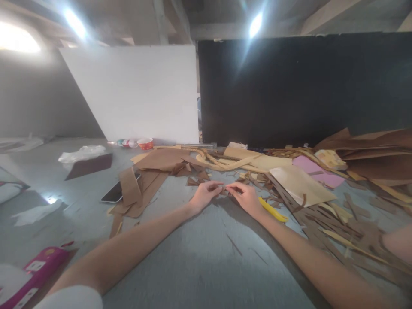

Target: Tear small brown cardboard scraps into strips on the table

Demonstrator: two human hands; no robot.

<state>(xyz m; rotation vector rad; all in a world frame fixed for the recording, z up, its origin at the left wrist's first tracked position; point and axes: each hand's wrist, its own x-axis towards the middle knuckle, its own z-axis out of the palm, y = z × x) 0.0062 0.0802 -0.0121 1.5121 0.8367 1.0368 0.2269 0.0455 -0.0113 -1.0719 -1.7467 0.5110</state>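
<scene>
Where left hand (pixel 206 196) and right hand (pixel 246 198) nearly meet, brown scraps (pixel 203 175) lie just beyond; whether either grip holds anything is unclear.

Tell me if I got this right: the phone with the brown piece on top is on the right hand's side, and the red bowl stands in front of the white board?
Not quite: the head view shows the phone on the left hand's side. The brown piece does lie on top, and the red bowl does stand in front of the white board.
</scene>
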